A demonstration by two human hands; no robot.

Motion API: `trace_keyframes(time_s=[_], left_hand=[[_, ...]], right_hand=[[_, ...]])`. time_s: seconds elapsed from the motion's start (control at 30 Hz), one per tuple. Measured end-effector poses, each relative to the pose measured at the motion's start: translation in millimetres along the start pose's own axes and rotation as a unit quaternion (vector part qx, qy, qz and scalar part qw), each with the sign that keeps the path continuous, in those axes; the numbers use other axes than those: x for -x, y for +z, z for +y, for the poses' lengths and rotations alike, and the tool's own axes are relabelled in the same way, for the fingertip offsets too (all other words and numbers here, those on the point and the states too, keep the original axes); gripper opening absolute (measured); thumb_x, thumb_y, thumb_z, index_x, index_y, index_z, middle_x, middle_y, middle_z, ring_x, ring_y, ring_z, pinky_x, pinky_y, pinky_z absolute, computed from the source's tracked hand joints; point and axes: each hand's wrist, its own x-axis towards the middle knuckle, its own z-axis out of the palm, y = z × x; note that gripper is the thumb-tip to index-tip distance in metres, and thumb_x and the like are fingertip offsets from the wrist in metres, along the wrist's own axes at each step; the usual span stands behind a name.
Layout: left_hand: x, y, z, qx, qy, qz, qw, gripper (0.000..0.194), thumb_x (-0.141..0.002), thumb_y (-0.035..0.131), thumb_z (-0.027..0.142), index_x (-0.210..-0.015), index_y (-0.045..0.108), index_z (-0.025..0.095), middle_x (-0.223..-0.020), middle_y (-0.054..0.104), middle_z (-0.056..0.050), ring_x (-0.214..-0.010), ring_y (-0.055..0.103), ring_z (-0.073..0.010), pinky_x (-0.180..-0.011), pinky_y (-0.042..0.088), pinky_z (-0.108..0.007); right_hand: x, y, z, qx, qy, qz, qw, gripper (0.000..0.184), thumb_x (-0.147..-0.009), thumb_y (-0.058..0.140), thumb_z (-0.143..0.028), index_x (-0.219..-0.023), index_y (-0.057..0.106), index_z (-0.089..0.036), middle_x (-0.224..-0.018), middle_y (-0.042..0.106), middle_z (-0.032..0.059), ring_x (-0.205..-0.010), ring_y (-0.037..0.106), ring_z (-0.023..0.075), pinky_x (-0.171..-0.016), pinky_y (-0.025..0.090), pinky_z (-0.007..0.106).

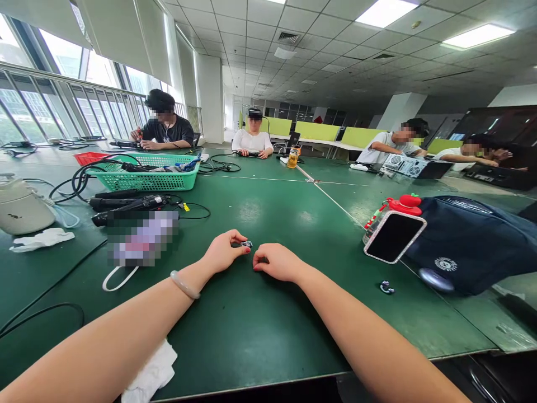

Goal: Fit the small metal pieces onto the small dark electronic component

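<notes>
Both my forearms reach out over the green table [260, 313]. My left hand [224, 252], with a pale bangle [184, 284] on the wrist, pinches a tiny dark part [246, 244] between thumb and fingertips just above the table top. My right hand [277, 261] rests on the table right beside it, fingers curled into a loose fist, with the fingertips close to the small part. Whether the right hand holds anything is hidden by the curled fingers.
A phone [394, 236] leans against a dark blue bag [470, 240] on the right, with a small ring-like item [386, 288] near it. On the left lie a green basket [146, 173], black tools and cables [126, 204], a white jug [19, 207] and tissues [153, 372]. Several other people sit along the far side.
</notes>
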Motion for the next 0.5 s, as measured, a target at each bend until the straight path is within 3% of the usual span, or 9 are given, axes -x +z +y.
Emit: trace_keyframes(time_s=[0.13, 0.3, 0.5], left_hand=[[-0.6, 0.2, -1.4, -0.009, 0.004, -0.005, 1.0, 0.026, -0.06, 0.069, 0.03, -0.081, 0.058, 0.018, -0.085, 0.068, -0.005, -0.082, 0.062, -0.0184, -0.08, 0.045, -0.033], [-0.4, 0.7, -0.9, -0.015, 0.008, -0.017, 1.0, 0.027, -0.06, 0.069, 0.031, -0.08, 0.058, 0.018, -0.085, 0.067, -0.004, -0.081, 0.062, -0.0178, -0.079, 0.045, -0.033], [-0.2, 0.9, -0.6, -0.02, 0.016, -0.021, 0.999, 0.027, -0.058, 0.07, 0.032, -0.078, 0.058, 0.018, -0.083, 0.068, -0.003, -0.081, 0.062, -0.0177, -0.078, 0.045, -0.032]], right_hand=[[2.9, -7.0, 10.6, 0.004, 0.024, 0.009, 1.0, 0.008, -0.073, 0.059, -0.014, -0.073, 0.064, -0.02, -0.078, 0.061, -0.0008, -0.071, 0.053, 0.0105, -0.063, 0.037, 0.021], [2.5, -4.7, 14.6, 0.019, 0.038, 0.027, 0.999, 0.007, -0.075, 0.061, -0.023, -0.081, 0.063, -0.022, -0.076, 0.061, -0.0012, -0.072, 0.053, 0.0115, -0.061, 0.036, 0.022], [-2.4, 1.6, 9.4, 0.084, 0.05, 0.028, 0.995, 0.009, -0.078, 0.058, -0.022, -0.071, 0.064, -0.021, -0.078, 0.06, 0.0003, -0.072, 0.054, 0.0123, -0.06, 0.035, 0.023]])
